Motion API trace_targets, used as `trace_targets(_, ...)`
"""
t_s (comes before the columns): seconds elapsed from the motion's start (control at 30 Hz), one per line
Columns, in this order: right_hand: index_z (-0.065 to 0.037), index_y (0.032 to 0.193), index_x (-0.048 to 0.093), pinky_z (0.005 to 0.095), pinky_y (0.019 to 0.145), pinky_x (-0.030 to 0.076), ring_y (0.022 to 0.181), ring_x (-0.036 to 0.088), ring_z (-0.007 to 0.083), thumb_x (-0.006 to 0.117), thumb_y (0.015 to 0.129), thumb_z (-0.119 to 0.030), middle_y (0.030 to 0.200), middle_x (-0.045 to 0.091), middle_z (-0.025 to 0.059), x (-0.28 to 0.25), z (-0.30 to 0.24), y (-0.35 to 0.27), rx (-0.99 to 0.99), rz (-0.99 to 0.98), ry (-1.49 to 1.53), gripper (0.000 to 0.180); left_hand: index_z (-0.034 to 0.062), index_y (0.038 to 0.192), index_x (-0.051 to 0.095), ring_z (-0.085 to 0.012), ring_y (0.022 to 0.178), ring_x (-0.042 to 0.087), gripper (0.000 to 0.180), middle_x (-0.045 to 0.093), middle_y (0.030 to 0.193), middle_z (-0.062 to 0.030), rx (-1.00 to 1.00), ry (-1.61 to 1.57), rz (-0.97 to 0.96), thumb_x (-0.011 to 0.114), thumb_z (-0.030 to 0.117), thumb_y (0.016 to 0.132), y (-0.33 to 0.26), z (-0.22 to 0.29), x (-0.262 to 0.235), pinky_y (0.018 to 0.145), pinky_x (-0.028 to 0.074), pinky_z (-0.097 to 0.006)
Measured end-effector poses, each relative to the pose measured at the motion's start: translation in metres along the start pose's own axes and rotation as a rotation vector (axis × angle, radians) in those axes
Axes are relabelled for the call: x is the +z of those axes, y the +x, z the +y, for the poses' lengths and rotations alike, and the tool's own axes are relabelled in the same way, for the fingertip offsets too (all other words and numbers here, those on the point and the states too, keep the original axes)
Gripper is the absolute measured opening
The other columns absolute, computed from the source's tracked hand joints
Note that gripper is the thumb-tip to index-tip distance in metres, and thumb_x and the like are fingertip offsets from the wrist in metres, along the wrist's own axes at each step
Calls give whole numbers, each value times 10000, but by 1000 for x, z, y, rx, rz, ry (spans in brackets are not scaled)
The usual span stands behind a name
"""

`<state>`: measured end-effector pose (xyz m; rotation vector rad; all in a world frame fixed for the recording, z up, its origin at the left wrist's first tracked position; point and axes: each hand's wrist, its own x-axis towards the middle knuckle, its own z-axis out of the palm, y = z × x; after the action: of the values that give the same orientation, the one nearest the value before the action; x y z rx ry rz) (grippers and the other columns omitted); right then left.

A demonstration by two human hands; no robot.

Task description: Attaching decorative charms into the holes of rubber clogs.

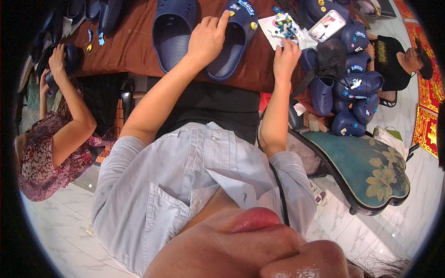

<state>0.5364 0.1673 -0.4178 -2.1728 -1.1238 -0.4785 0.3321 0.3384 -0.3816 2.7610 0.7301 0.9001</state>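
A pair of navy blue clogs lies before me: a left clog (174, 39) and a right clog (225, 65) with small yellow and white charms and a lettered charm on its top. My left hand (206, 44) rests across the inner side of the right clog, index finger stretched out to a yellow charm, nothing visible in its grip. Over the near edge of a pile of colourful shoe charms (286, 25) on white paper, my right hand (286, 58) has its fingers somewhat apart, with the tips partly hidden among the charms.
A phone (327, 26) with its screen lit leans right of the charms. More decorated navy clogs (357, 88) are stacked at the right, with a black cap-like item (331, 55) beside them. A co-worker (60, 125) handles clogs at the left; another person (394, 62) is at the far right.
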Motion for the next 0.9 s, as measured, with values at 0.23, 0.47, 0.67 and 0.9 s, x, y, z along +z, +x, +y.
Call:
trace_targets(0.23, -24, 1077, 705, 441, 934, 458, 1068, 555, 354, 720, 797, -22, 1086, 619, 157, 2, 1, 15, -13, -84, -108, 281, 53, 1458, 417, -334, 1140, 592, 679, 648, 1160, -167, -22, 1, -35, 649, 57, 820, -2, 1, 1, 938, 511, -421)
trace_targets(0.47, -13, 1004, 689, 449, 895, 468, 997, 575, 371, 713, 801, -12, 1009, 618, 166, 3, 11, 18, 47, -47, -81, 204, 52, 1456, 419, -331, 1132, 597, 683, 647, 1153, -170, -20, -6, -30, 656, 61, 816, -1, 0, 1, 923, 517, -416)
trace_targets(0.67, -20, 887, 625, 464, 833, 467, 929, 580, 380, 705, 798, -6, 926, 619, 160, -2, 8, 20, 16, 28, -68, 121, 47, 1452, 425, -316, 1091, 611, 698, 657, 1113, -154, -12, 9, -2, 667, 62, 797, -2, 0, 2, 889, 528, -409)
trace_targets(0.9, -17, 884, 625, 457, 801, 456, 893, 581, 368, 689, 797, 11, 885, 647, 146, -6, 7, 14, 63, 87, 15, 111, 44, 1438, 447, -304, 1083, 616, 677, 661, 1106, -151, -22, 17, -18, 664, 72, 798, -2, 0, 2, 895, 528, -395)
